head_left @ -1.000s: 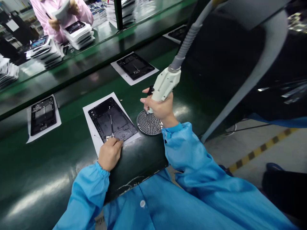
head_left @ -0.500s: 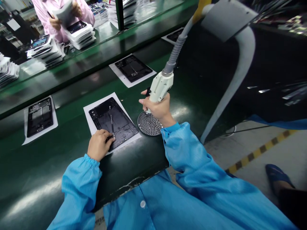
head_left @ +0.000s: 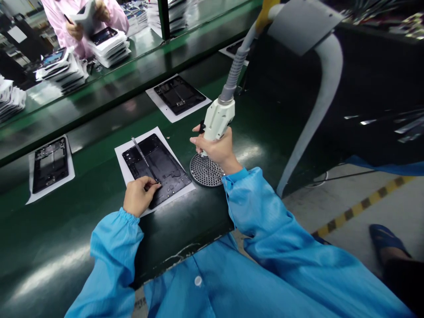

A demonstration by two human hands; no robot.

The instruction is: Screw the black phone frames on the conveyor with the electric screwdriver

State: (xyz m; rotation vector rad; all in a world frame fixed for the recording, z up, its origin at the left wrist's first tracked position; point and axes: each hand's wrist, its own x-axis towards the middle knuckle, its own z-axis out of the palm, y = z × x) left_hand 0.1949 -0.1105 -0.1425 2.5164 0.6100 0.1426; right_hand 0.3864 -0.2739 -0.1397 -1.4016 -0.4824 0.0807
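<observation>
A black tablet frame (head_left: pixel 160 163) lies on a white sheet (head_left: pixel 121 154) on the green belt in front of me. My left hand (head_left: pixel 139 196) rests on the frame's near edge, fingers closed on a thin metal tool (head_left: pixel 142 157) that slants up and to the left. My right hand (head_left: pixel 217 150) grips a white power screwdriver (head_left: pixel 217 119) with a grey hose (head_left: pixel 236 66), its tip down on a round perforated metal disc (head_left: pixel 205 170) just right of the frame.
Two more black frames on white sheets lie on the belt, one at the left (head_left: pixel 49 163) and one farther back (head_left: pixel 179 95). A person in a pink coat (head_left: pixel 82 22) handles stacked white trays (head_left: pixel 111 46) beyond. A grey stand arm (head_left: pixel 314 101) curves down at right.
My left hand has slid left along the frame's near edge and the thin tool has swung from upright over the frame's middle to slanting toward its upper left. The belt's frames drifted left.
</observation>
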